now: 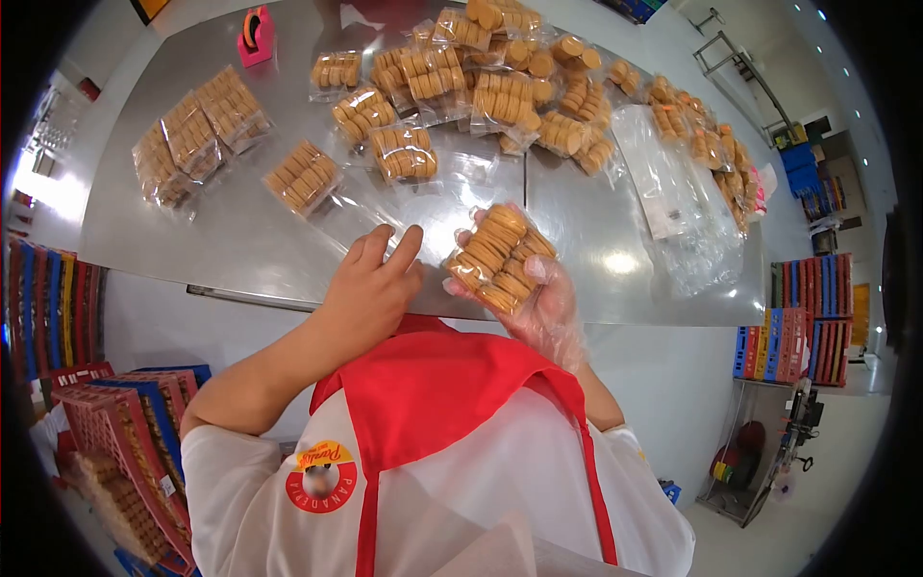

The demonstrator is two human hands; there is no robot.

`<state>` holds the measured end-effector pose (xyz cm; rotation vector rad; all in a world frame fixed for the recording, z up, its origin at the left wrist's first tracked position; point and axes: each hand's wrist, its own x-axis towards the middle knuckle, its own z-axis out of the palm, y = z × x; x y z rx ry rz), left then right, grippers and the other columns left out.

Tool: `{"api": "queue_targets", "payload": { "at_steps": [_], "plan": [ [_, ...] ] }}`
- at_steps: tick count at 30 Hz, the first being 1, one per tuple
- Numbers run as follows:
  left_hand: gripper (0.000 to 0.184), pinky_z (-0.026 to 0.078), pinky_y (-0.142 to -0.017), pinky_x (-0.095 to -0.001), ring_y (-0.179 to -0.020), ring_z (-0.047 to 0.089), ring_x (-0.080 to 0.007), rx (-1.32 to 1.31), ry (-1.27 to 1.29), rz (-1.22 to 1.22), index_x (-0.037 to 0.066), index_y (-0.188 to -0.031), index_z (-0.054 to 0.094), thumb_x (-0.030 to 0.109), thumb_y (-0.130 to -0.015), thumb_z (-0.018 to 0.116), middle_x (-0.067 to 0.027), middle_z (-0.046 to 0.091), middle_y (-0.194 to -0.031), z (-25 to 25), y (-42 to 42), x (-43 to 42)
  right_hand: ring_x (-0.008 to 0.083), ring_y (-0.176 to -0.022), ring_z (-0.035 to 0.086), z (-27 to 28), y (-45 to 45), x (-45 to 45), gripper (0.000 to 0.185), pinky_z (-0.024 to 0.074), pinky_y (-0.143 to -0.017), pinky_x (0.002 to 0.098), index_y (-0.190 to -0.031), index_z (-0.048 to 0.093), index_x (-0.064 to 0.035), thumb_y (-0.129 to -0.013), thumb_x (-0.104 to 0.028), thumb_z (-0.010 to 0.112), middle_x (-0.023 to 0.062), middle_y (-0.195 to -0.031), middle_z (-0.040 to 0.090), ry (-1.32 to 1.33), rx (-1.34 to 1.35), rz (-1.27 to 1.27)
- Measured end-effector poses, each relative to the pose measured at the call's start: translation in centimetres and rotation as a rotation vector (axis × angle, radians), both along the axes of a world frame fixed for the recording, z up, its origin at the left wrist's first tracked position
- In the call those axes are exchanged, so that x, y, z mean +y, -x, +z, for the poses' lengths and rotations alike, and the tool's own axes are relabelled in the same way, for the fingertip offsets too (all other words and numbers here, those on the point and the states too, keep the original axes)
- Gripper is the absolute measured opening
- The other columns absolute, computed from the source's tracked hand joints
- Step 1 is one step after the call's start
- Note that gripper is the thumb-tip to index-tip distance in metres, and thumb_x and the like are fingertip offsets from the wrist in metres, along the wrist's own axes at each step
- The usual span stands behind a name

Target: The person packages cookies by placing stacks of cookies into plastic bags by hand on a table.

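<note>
My right hand [550,306], in a clear plastic glove, holds a clear pack of round golden cookies [502,258] stacked in rows. The pack is tilted above the front of the steel table. My left hand [375,277] is bare and holds nothing that I can see. Its fingers are bent and apart, close to the table surface and left of the held pack; the thumb is hidden. Beyond it lie a single cookie pack [304,178] and a flat strip of clear plastic [361,216]. Another cookie pack [404,152] rests farther back.
Several packs in a row [197,130] lie at the table's left. A pink tape dispenser [256,37] stands at the back left. A large pile of packed cookies [500,91] fills the back. Clear plastic bags [687,207] and orange-topped cookie packs [707,144] lie right. Crates [130,452] stand below left.
</note>
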<state>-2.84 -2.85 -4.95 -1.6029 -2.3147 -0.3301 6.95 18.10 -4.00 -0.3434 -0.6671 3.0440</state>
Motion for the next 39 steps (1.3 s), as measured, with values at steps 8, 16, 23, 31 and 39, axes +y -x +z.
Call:
{"api": "queue_targets", "payload": {
  "at_steps": [8,16,23,31,39],
  "plan": [
    [0.026,0.05,-0.073,-0.0359,-0.091,0.056,-0.0287,-0.01,0.353,0.087,0.003,-0.096,0.066,0.014,-0.072,0.065,-0.0164,0.054,-0.122,0.6,1.1,0.2,0.037,-0.128,0.05,-3.0,-0.1,0.4,0.075,0.0512,-0.098,0.0599,-0.144,0.039,-0.009,-0.075,-0.009,0.068,0.0146,-0.136,0.051,-0.026,-0.041,0.036],
    [0.034,0.051,-0.072,-0.0358,-0.089,0.057,-0.0273,-0.021,0.41,0.006,0.005,-0.106,0.062,0.014,-0.073,0.066,-0.015,0.054,-0.115,0.6,-0.5,1.0,0.0351,-0.131,0.047,-0.2,-0.8,0.5,0.088,0.048,-0.103,0.0536,-0.15,0.029,-0.0089,-0.074,-0.008,0.072,0.0151,-0.144,0.041,-0.342,0.239,-0.141],
    [0.048,0.053,-0.076,-0.0384,-0.093,0.06,-0.0312,-0.072,0.575,0.083,0.001,-0.119,0.059,0.007,-0.071,0.065,-0.0217,0.049,-0.132,1.3,1.0,0.8,0.0283,-0.134,0.044,2.5,-0.6,1.4,0.102,0.039,-0.112,0.0455,-0.152,0.024,-0.0064,-0.069,-0.01,0.083,0.0127,-0.149,0.039,-0.36,0.325,-0.179],
    [0.059,0.051,-0.091,-0.0447,-0.115,0.059,-0.0372,-0.471,0.309,0.118,0.001,-0.128,0.056,-0.005,-0.07,0.056,-0.0204,0.044,-0.144,7.2,4.8,1.6,0.025,-0.132,0.045,0.1,2.4,-0.8,0.094,0.0406,-0.11,0.0412,-0.149,0.03,-0.0052,-0.071,-0.012,0.082,0.0099,-0.142,0.045,-0.339,0.302,-0.202],
    [0.048,0.053,-0.088,-0.0436,-0.109,0.062,-0.0354,-0.481,0.128,-0.034,0.0,-0.121,0.06,0.003,-0.073,0.064,-0.015,0.05,-0.141,7.8,5.8,2.9,0.0174,-0.113,0.059,-0.9,4.1,-3.7,0.071,0.0478,-0.097,0.03,-0.139,0.043,-0.0023,-0.076,0.0,0.077,0.0092,-0.121,0.061,-1.26,0.267,-0.115]
  ]
}}
